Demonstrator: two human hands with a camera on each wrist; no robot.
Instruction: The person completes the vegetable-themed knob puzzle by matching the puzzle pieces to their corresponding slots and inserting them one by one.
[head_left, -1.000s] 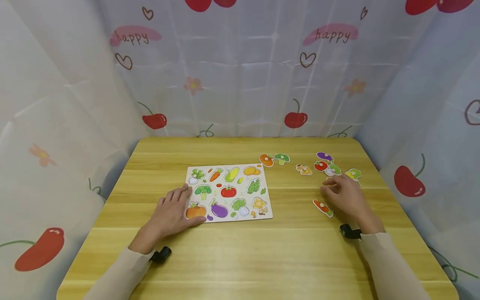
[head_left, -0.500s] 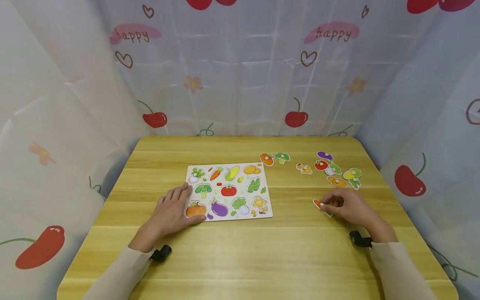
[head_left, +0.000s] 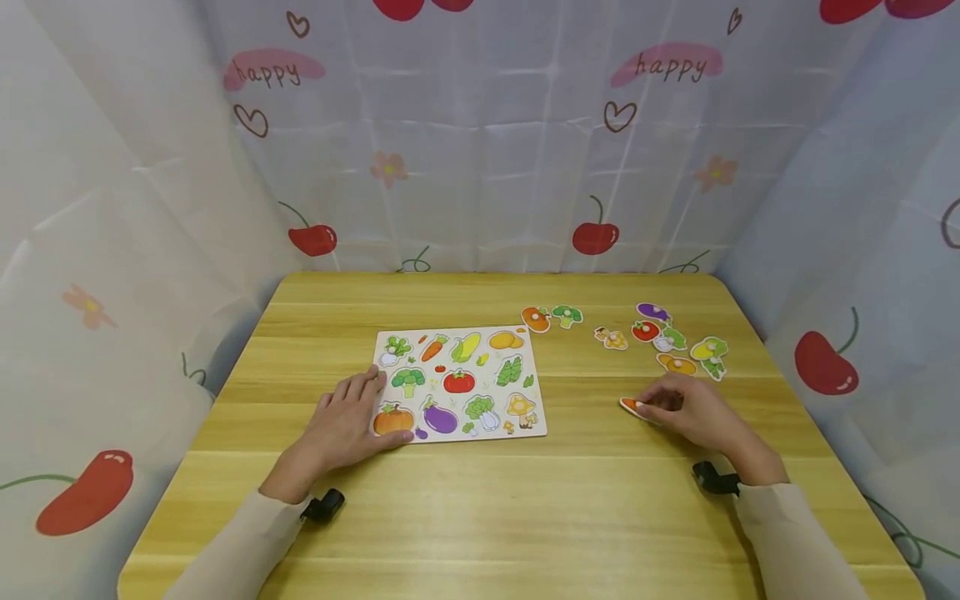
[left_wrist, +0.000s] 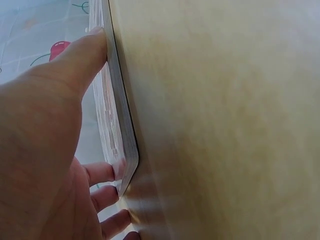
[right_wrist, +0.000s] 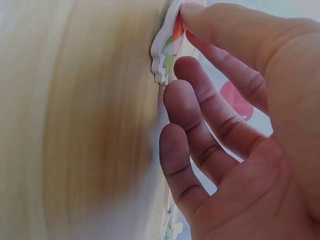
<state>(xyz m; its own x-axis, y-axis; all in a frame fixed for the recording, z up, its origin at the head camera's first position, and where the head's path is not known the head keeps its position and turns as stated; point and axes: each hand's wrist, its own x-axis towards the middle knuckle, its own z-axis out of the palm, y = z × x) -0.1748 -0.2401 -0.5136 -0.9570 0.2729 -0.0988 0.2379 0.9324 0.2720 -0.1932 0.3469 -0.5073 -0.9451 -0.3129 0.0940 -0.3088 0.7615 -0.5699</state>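
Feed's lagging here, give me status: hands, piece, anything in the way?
Left hand flat on puzzle board edge. Right hand pinching carrot piece at the table. Path to board looks clear.

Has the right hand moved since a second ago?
Yes. The right hand has come nearer the person, away from the loose pieces at the far right, and now pinches the carrot piece.
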